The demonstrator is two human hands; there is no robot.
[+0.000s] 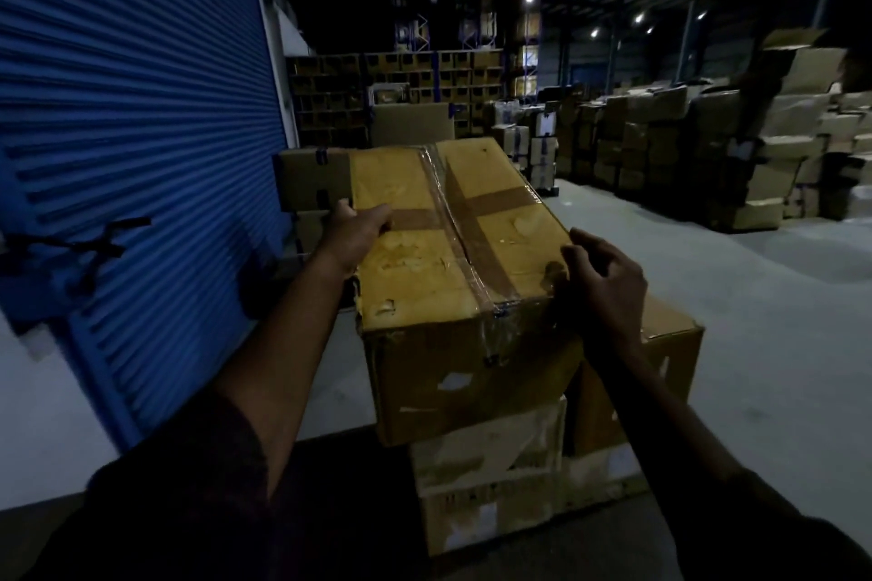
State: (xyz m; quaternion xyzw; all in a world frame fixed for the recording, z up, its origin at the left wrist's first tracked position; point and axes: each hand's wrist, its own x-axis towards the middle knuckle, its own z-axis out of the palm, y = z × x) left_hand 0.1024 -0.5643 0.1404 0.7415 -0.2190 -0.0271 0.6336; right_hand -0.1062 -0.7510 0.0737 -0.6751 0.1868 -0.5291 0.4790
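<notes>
— Lifting or sliding this one? The taped carton [453, 288] sits on top of the stack, resting on a pale box [490, 462] with a brown box [660, 368] beside that, close to the blue shutter [132, 109]

— Either way, I'd get a proper hold first. The left hand [356, 229] lies over the carton's top left edge. Its fingers [380, 217] are laid fairly flat on the lid beside the tape cross, with the thumb up along the edge. That presses, it doesn't grip

— And the right hand [606, 274]?

— Curled at the near right corner, thumb touching the top edge. Whether those fingers actually clamp the cardboard or only brush it, I can't tell, because that side of the carton is lost in shadow

— So what would you change?

— Take both hands down to opposite lower corners. The lid is scuffed and the near left corner looks crushed, so worn cardboard may give under a pinch. The carton also seems to overhang the pale box on the left, so I'd draw it towards the body before taking the weight. Both forearms reach out, the left straighter and further forward, the right bent in closer, so I'd square up the hold or the load will probably sit uneven
</notes>
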